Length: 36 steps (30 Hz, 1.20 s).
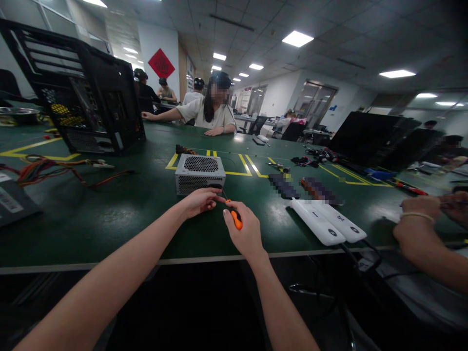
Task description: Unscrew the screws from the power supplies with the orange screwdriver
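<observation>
A grey power supply unit (200, 168) with a perforated top and side stands on the green table in front of me. My right hand (245, 228) is closed around the orange handle of a screwdriver (237, 220). Its thin shaft slants up and left to the near right corner of the power supply. My left hand (200, 201) is at the near side of the unit, fingers partly bent and apart. One of its fingertips reaches the screwdriver shaft. The screwdriver's tip is too small to make out.
A black computer case (87, 97) stands at left, near loose coloured cables (47, 170) and another power supply (14, 197). Two white devices (321, 222) lie at right. A person (210, 109) sits opposite; another person's arm (424, 239) rests at far right.
</observation>
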Each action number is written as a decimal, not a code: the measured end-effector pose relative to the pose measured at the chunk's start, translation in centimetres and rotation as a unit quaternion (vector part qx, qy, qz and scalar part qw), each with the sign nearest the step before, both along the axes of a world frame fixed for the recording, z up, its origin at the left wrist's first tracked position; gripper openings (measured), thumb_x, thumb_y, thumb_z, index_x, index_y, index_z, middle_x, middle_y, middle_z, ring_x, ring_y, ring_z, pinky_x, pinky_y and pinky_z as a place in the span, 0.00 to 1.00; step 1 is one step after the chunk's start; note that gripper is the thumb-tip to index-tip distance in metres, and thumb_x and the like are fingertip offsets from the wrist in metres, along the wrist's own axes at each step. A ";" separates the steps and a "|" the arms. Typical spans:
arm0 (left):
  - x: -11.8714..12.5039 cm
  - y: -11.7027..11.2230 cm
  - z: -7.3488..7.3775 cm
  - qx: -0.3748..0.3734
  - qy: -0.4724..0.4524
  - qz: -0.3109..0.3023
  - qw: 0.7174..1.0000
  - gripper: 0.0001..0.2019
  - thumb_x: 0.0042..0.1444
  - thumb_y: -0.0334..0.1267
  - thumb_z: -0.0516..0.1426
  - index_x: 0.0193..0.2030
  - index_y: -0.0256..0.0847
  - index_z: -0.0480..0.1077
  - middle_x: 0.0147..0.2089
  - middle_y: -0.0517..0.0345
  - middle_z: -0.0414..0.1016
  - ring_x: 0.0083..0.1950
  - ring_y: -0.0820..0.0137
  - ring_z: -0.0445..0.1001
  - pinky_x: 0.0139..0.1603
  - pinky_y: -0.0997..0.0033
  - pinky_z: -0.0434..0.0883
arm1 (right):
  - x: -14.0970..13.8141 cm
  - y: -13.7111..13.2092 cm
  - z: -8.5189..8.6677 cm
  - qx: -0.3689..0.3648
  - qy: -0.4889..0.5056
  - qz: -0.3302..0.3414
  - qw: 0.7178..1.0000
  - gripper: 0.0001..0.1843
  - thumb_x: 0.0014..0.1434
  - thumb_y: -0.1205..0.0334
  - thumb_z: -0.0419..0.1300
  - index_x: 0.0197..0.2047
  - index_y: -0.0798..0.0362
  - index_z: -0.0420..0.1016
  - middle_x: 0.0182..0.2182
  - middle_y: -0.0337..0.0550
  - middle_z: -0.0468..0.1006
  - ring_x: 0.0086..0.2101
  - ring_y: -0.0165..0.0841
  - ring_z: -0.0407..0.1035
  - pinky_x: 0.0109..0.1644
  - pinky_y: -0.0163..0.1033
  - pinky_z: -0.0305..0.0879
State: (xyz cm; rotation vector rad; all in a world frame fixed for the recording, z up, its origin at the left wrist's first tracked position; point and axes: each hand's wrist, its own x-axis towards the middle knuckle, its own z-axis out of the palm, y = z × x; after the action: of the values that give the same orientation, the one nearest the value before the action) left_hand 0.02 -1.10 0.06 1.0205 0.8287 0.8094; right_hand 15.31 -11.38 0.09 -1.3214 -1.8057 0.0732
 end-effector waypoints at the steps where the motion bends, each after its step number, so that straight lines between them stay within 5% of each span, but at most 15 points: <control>1: 0.0 0.0 0.0 0.002 0.000 -0.004 1.000 0.20 0.53 0.28 0.53 0.54 0.33 0.62 0.39 0.48 0.76 0.23 0.81 0.66 0.22 0.83 0.64 | 0.0 0.0 0.0 -0.015 0.015 -0.006 1.000 0.12 0.59 0.58 0.50 0.44 0.52 0.65 0.32 0.41 0.73 0.32 0.34 0.68 0.38 0.38 0.62; 8: 0.0 0.0 -0.1 0.007 -0.003 -0.008 1.000 0.19 0.55 0.29 0.51 0.55 0.33 0.62 0.39 0.47 0.76 0.23 0.81 0.66 0.22 0.83 0.64 | 0.1 0.0 -0.2 0.025 -0.051 -0.004 0.998 0.10 0.52 0.67 0.53 0.39 0.52 0.69 0.34 0.43 0.71 0.37 0.35 0.66 0.43 0.39 0.61; 15: 0.0 0.0 -0.1 0.002 0.003 -0.003 1.000 0.21 0.53 0.28 0.54 0.55 0.35 0.62 0.40 0.48 0.76 0.23 0.82 0.66 0.22 0.83 0.64 | 0.0 -0.1 0.1 -0.021 0.005 -0.016 1.000 0.14 0.59 0.57 0.51 0.46 0.53 0.65 0.31 0.41 0.73 0.31 0.33 0.67 0.38 0.38 0.62; 21: -0.1 0.2 -0.3 0.009 0.000 -0.007 1.000 0.21 0.54 0.29 0.52 0.56 0.34 0.61 0.40 0.47 0.76 0.24 0.81 0.67 0.22 0.83 0.64 | 0.1 0.0 -0.1 0.028 -0.065 -0.003 0.997 0.10 0.52 0.67 0.53 0.40 0.52 0.69 0.34 0.44 0.71 0.37 0.36 0.65 0.43 0.40 0.61; 27: -0.1 0.4 -0.5 0.017 0.001 -0.009 1.000 0.21 0.53 0.29 0.53 0.56 0.36 0.62 0.41 0.47 0.75 0.24 0.82 0.67 0.22 0.84 0.64 | 0.0 -0.1 0.2 -0.005 -0.020 -0.005 1.000 0.14 0.58 0.57 0.52 0.46 0.52 0.66 0.34 0.42 0.73 0.35 0.34 0.67 0.40 0.39 0.61; 36: 0.0 0.2 -0.3 0.013 -0.004 -0.006 1.000 0.21 0.53 0.28 0.54 0.56 0.35 0.62 0.40 0.47 0.76 0.23 0.82 0.66 0.21 0.84 0.64 | 0.1 -0.1 0.0 0.026 -0.074 -0.005 0.997 0.10 0.52 0.66 0.54 0.39 0.51 0.70 0.33 0.43 0.70 0.37 0.36 0.65 0.42 0.40 0.60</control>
State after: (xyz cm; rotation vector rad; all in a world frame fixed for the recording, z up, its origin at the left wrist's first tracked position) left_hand 0.02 -0.93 -0.22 1.0430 0.8058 0.8155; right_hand 15.39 -11.48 0.05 -1.3284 -1.9116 -0.0802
